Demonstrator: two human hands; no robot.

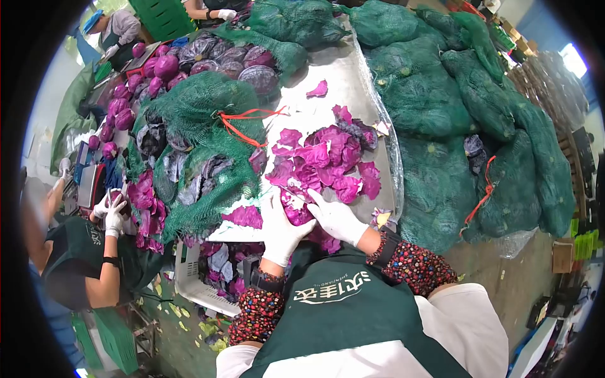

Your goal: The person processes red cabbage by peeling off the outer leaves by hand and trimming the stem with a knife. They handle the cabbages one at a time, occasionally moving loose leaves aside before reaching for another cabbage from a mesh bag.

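A red cabbage (299, 214) sits between my two white-gloved hands at the near edge of the metal table (297, 106). My left hand (282, 228) grips it from the left. From the right, my right hand (335, 218) closes on it, fingers on its upper side. Just beyond them lies a heap of loose purple cabbage leaves (328, 154). A single leaf (243, 217) rests left of my left hand, and another leaf (318, 89) lies farther up the table. The cabbage's underside is hidden.
Full green mesh sacks (416, 94) line the right side. An opened mesh sack (208, 104) with a red tie (242, 120) lies at left. Below the table stands a white crate (188, 274) of leaves. A co-worker's gloved hands (112, 211) work at left; peeled cabbages (165, 67) are piled behind.
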